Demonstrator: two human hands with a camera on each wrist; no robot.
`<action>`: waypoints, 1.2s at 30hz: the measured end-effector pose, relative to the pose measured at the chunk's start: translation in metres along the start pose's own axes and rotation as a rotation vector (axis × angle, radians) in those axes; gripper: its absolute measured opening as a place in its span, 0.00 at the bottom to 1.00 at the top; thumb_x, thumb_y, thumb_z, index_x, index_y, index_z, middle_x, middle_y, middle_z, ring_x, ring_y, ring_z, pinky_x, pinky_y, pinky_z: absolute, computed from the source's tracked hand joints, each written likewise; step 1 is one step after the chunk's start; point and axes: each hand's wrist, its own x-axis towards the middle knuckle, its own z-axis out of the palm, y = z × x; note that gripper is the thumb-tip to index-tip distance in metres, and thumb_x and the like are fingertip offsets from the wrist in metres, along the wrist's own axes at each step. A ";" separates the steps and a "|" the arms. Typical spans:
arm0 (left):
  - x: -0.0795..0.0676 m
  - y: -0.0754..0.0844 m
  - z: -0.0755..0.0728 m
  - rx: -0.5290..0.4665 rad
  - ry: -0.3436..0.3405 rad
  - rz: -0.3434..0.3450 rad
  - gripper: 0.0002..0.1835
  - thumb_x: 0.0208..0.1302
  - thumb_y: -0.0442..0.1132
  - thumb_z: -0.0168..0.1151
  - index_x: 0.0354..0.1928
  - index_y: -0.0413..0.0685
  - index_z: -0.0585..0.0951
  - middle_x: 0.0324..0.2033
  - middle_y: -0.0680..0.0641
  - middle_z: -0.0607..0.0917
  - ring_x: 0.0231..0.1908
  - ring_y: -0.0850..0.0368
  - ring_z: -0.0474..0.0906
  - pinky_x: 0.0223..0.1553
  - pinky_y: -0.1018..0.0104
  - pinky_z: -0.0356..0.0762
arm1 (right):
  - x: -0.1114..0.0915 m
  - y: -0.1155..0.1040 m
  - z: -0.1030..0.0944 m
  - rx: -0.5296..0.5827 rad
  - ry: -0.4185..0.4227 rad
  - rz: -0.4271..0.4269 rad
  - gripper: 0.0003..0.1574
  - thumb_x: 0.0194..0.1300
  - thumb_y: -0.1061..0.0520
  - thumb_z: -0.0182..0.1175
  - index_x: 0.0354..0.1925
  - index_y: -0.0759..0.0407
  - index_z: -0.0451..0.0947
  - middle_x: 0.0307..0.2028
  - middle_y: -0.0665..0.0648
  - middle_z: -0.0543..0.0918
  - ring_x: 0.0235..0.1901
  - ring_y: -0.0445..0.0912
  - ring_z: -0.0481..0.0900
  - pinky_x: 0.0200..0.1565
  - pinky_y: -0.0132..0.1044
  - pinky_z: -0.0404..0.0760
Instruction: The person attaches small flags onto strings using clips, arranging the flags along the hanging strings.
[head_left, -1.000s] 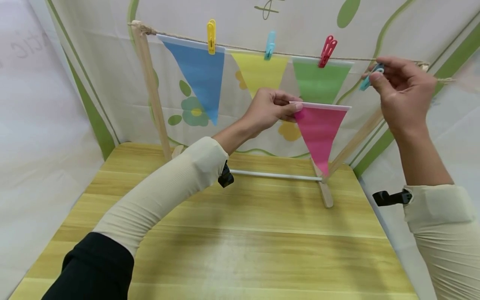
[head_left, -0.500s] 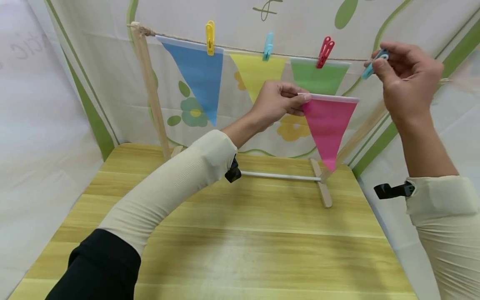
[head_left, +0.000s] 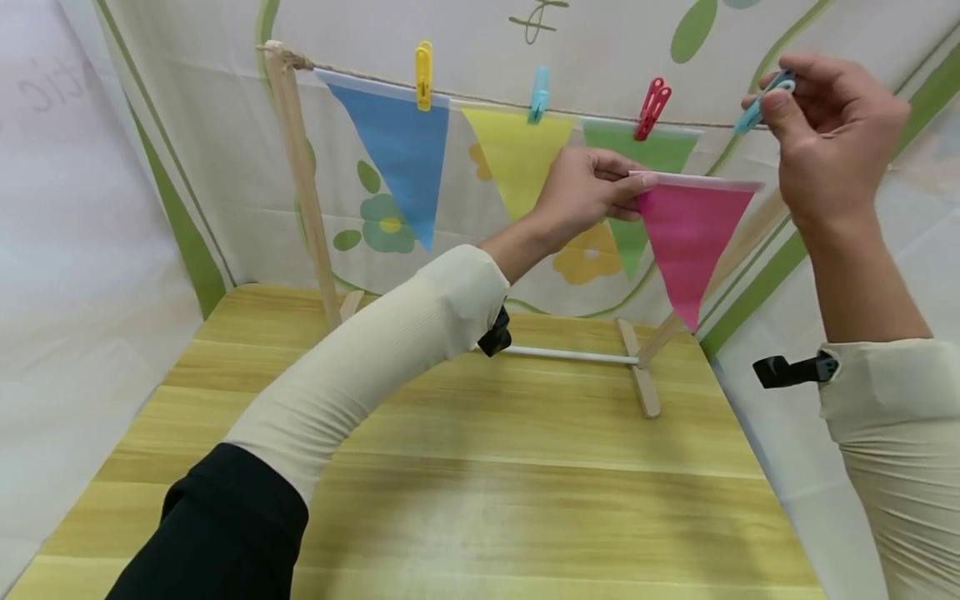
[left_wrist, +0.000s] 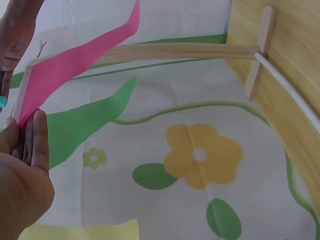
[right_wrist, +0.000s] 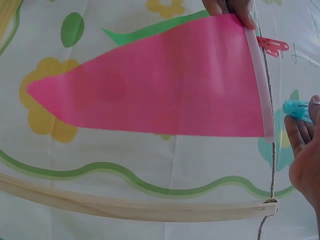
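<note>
My left hand [head_left: 592, 192] pinches the upper left corner of a pink triangular pennant [head_left: 697, 242] by its white top edge. The pennant hangs point down, just below the twine [head_left: 720, 124] and overlapping the green pennant [head_left: 660, 150]. Higher up at the right, my right hand [head_left: 840, 133] holds a light blue clothespin [head_left: 757, 108] between thumb and fingers, its tip near the twine. In the right wrist view the pink pennant [right_wrist: 170, 85] fills the middle, and the clothespin [right_wrist: 296, 109] sits apart from its edge.
Blue [head_left: 397, 142] and yellow pennants [head_left: 517, 150] hang along the twine, under a yellow clothespin [head_left: 423, 75], a blue clothespin [head_left: 538, 96] and a red clothespin [head_left: 652, 108]. Wooden posts [head_left: 303, 183] on feet, joined by a white rod [head_left: 570, 356], stand on the wooden table [head_left: 480, 500].
My left hand has carried the pink pennant right and upward, nearer the twine. My right hand, with the light blue clothespin, has risen and shifted slightly right.
</note>
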 end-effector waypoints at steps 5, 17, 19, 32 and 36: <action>0.005 0.007 0.007 0.023 0.012 -0.014 0.12 0.78 0.33 0.72 0.56 0.31 0.92 0.48 0.35 0.96 0.40 0.48 0.96 0.47 0.58 0.98 | 0.005 -0.001 -0.001 0.023 0.014 0.008 0.13 0.75 0.64 0.73 0.56 0.62 0.92 0.40 0.49 0.95 0.38 0.39 0.94 0.50 0.23 0.92; 0.014 0.017 0.021 0.068 0.013 -0.026 0.12 0.79 0.34 0.72 0.55 0.32 0.92 0.48 0.37 0.96 0.39 0.49 0.97 0.46 0.63 0.97 | 0.013 -0.014 -0.003 -0.003 0.004 0.059 0.11 0.77 0.65 0.72 0.55 0.61 0.93 0.38 0.43 0.93 0.37 0.35 0.92 0.52 0.20 0.90; 0.014 0.017 0.025 0.060 0.013 -0.031 0.12 0.78 0.34 0.72 0.55 0.31 0.92 0.48 0.36 0.96 0.39 0.49 0.97 0.46 0.63 0.97 | 0.013 -0.016 -0.004 0.014 -0.002 0.082 0.11 0.78 0.66 0.71 0.55 0.61 0.93 0.38 0.43 0.93 0.38 0.35 0.92 0.52 0.19 0.89; 0.018 0.020 0.044 0.150 0.091 -0.081 0.12 0.79 0.36 0.72 0.55 0.36 0.92 0.45 0.41 0.97 0.38 0.54 0.95 0.41 0.71 0.95 | 0.023 -0.007 -0.011 -0.029 -0.048 0.096 0.14 0.80 0.61 0.69 0.59 0.59 0.91 0.43 0.42 0.92 0.40 0.34 0.89 0.55 0.20 0.87; 0.022 0.021 0.050 0.163 0.121 -0.101 0.11 0.79 0.37 0.72 0.55 0.39 0.93 0.43 0.45 0.97 0.37 0.58 0.94 0.38 0.75 0.93 | 0.025 -0.003 -0.014 -0.077 -0.065 0.111 0.15 0.82 0.59 0.67 0.61 0.57 0.91 0.44 0.42 0.92 0.42 0.34 0.88 0.56 0.20 0.87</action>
